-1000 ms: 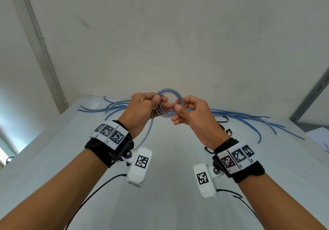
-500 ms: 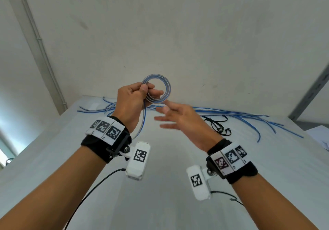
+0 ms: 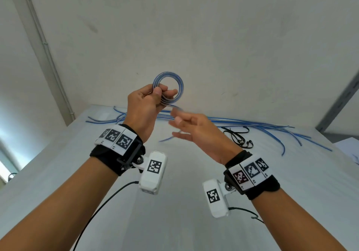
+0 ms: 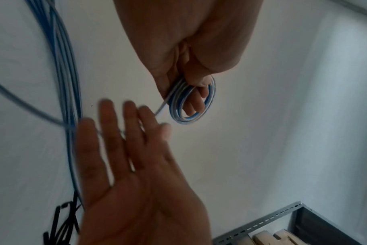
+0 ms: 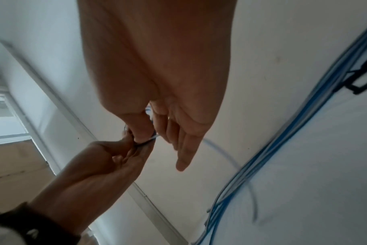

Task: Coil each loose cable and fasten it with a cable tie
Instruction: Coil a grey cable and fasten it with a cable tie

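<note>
A small coil of blue-and-white cable (image 3: 168,87) is held up in the air above a white table (image 3: 186,221), in front of a pale wall (image 3: 194,27). The person's left hand (image 3: 144,108) pinches the coil's lower left side between thumb and curled fingers (image 4: 196,99), two of which pass through the ring in the left wrist view. A loose tail of the same cable (image 4: 160,108) leaves the coil at the pinch and runs down toward the right hand (image 3: 196,130), which hovers just below and beside the coil with palm turned up and fingers (image 4: 107,119) spread and nearly straight, blurred by motion; the tail appears to cross behind those fingers, and it cannot be told whether they touch it. Along the far edge of the table lies a long bundle of loose blue cables (image 3: 262,126), fanning out at the right end. Near them, just beyond the right wrist, sits a small tangle of black cable ties (image 3: 239,136). Both wrists carry black bands with printed marker tags (image 3: 116,138) and white camera housings (image 3: 153,173). A grey metal shelf upright (image 3: 338,103) stands at right.
</note>
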